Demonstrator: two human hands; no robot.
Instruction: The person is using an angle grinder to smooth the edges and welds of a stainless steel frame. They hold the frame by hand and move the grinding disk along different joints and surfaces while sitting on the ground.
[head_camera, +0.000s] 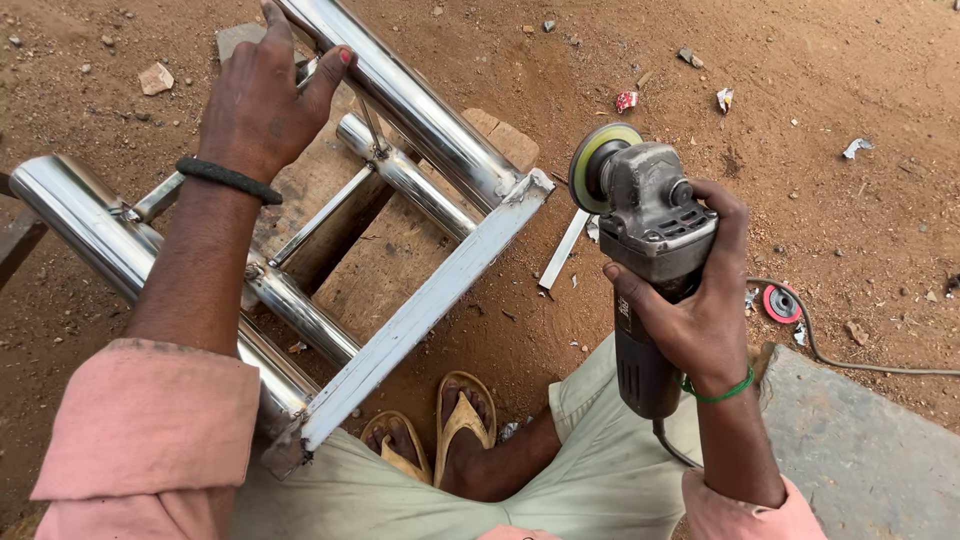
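Nearest of all are the person's pink sleeves (150, 430) and pale green trousers (590, 480), with a foot in a tan sandal (465, 420) on the reddish dirt floor (850, 60). Across the lap leans a shiny welded steel frame of round tubes and a flat square end bar (420, 310), its far part resting on a worn wooden board (400, 250). A grey stone slab (860, 450) lies at the right. The right hand (700, 300) is wrapped tight around the body of a grey angle grinder (650, 230), its disc upright just beside the frame's end corner, not touching. The left hand (265, 95), a black band at its wrist, grips the upper tube, fingers curled over it. A small red disc (781, 302) lies by the cable.
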